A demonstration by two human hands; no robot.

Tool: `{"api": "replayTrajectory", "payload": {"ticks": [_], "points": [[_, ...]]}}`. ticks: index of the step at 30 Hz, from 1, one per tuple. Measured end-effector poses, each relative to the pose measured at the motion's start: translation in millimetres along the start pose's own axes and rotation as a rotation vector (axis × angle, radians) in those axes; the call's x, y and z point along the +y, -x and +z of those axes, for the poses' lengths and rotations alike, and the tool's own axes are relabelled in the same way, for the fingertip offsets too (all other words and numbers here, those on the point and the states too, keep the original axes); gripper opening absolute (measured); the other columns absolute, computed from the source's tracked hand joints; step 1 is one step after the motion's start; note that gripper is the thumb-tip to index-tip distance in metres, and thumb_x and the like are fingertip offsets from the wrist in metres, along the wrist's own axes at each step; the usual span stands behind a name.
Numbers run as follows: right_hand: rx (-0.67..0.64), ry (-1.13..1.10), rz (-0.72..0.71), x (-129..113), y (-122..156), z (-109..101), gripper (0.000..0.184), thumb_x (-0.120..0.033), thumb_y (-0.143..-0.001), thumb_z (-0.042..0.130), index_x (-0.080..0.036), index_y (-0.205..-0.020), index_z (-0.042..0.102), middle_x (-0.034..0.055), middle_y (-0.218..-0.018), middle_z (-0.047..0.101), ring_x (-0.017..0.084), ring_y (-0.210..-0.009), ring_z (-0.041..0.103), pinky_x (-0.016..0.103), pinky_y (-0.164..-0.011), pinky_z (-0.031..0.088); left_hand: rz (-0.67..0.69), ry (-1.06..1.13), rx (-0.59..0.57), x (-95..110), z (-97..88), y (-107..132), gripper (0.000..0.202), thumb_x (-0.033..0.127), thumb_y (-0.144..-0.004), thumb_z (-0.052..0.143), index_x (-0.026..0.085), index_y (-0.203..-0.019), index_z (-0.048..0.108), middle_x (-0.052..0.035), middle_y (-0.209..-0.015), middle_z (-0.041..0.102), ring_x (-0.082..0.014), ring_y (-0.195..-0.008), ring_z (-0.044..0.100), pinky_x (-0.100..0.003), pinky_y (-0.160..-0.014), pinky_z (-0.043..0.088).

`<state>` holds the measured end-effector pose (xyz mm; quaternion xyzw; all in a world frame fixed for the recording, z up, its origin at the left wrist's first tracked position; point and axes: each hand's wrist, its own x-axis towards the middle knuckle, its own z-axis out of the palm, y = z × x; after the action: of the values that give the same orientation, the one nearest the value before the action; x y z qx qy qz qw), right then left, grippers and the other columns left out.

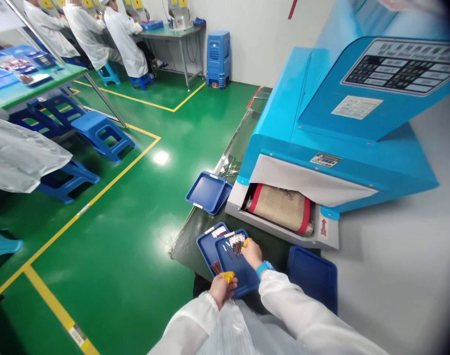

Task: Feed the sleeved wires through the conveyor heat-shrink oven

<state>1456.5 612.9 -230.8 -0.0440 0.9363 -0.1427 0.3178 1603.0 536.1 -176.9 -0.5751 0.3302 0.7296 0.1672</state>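
Observation:
My left hand (221, 288), with a yellow finger cot, grips the near edge of a blue tray (243, 276) that lies tilted over a second blue tray (204, 244). My right hand (252, 252), a blue band on its wrist, rests on the upper tray with its fingers closed on a bunch of small red and white parts (236, 242). More such parts (219, 231) lie in the lower tray. Both sleeves are white.
A big blue conveyor machine (339, 128) with a mesh belt (280, 207) stands just beyond. Stacked empty blue trays (208, 191) lie to its left, another tray (313, 276) to the right. Green floor with yellow lines, blue stools (102, 135) and seated white-coated people (124, 42) are at left.

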Motion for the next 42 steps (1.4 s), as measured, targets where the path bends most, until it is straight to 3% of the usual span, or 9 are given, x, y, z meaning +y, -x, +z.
{"api": "replayTrajectory", "payload": {"ticks": [5, 11, 16, 22, 30, 35, 42], "points": [[0.029, -0.072, -0.056, 10.5, 6.4, -18.0, 0.013, -0.013, -0.061, 0.055, -0.018, -0.073, 0.056, 0.0049, -0.078, 0.066, 0.018, -0.075, 0.060, 0.023, -0.061, 0.036, 0.063, -0.019, -0.017, 7.2, 6.5, -10.2, 0.023, 0.012, -0.069, 0.049, 0.015, -0.091, 0.057, -0.0077, -0.085, 0.067, -0.0131, -0.068, 0.061, -0.023, -0.057, 0.039], [0.065, -0.232, -0.240, 17.2, 36.9, -32.8, 0.015, -0.006, -0.056, 0.048, -0.019, -0.065, 0.050, -0.0004, -0.062, 0.059, 0.013, -0.060, 0.054, 0.021, -0.056, 0.036, 0.217, -0.047, -0.048, 26.3, 34.8, -20.4, 0.027, 0.019, -0.064, 0.063, 0.016, -0.091, 0.062, -0.0066, -0.089, 0.066, -0.0166, -0.081, 0.058, -0.025, -0.061, 0.038], [-0.006, -0.427, -0.350, 20.2, 63.1, -33.2, 0.019, -0.005, -0.051, 0.045, -0.019, -0.063, 0.048, -0.0033, -0.056, 0.053, 0.012, -0.053, 0.051, 0.022, -0.052, 0.036, 0.356, -0.004, -0.107, 35.4, 54.6, -17.3, 0.028, 0.032, -0.055, 0.073, 0.014, -0.075, 0.065, -0.0039, -0.072, 0.064, -0.0156, -0.072, 0.057, -0.024, -0.060, 0.038], [-0.216, -1.009, -0.135, 14.9, 83.9, -46.4, 0.016, -0.013, -0.052, 0.053, -0.019, -0.065, 0.046, -0.0050, -0.054, 0.053, 0.013, -0.052, 0.055, 0.024, -0.050, 0.041, 0.435, 0.075, -0.215, 36.8, 57.5, -3.6, 0.032, 0.034, -0.049, 0.077, 0.013, -0.070, 0.066, -0.0039, -0.066, 0.063, -0.0155, -0.066, 0.057, -0.027, -0.063, 0.043], [-0.343, -1.333, 0.033, 13.2, 97.7, -63.5, 0.026, -0.020, -0.049, 0.070, -0.017, -0.066, 0.051, -0.0032, -0.060, 0.056, 0.010, -0.058, 0.055, 0.022, -0.056, 0.043, 0.478, 0.114, -0.210, 41.8, 61.1, 6.8, 0.033, 0.026, -0.046, 0.079, 0.011, -0.072, 0.066, -0.0037, -0.064, 0.061, -0.0148, -0.062, 0.056, -0.029, -0.062, 0.045], [-0.421, -1.400, 0.063, 14.8, 98.9, -66.3, 0.031, -0.023, -0.047, 0.073, -0.018, -0.069, 0.051, -0.0001, -0.064, 0.061, 0.008, -0.055, 0.052, 0.020, -0.051, 0.038, 0.493, 0.111, -0.167, 43.9, 63.4, 11.9, 0.032, 0.029, -0.047, 0.079, 0.011, -0.069, 0.065, -0.0051, -0.065, 0.063, -0.0159, -0.062, 0.057, -0.029, -0.059, 0.045], [-0.382, -1.393, 0.046, 11.8, 102.7, -73.7, 0.031, -0.022, -0.048, 0.071, -0.017, -0.070, 0.050, 0.0005, -0.063, 0.062, 0.008, -0.052, 0.051, 0.019, -0.049, 0.035, 0.523, 0.105, -0.106, 48.0, 65.1, 10.8, 0.032, 0.036, -0.053, 0.075, 0.011, -0.070, 0.065, -0.0053, -0.070, 0.063, -0.0160, -0.069, 0.057, -0.029, -0.064, 0.046]]}}
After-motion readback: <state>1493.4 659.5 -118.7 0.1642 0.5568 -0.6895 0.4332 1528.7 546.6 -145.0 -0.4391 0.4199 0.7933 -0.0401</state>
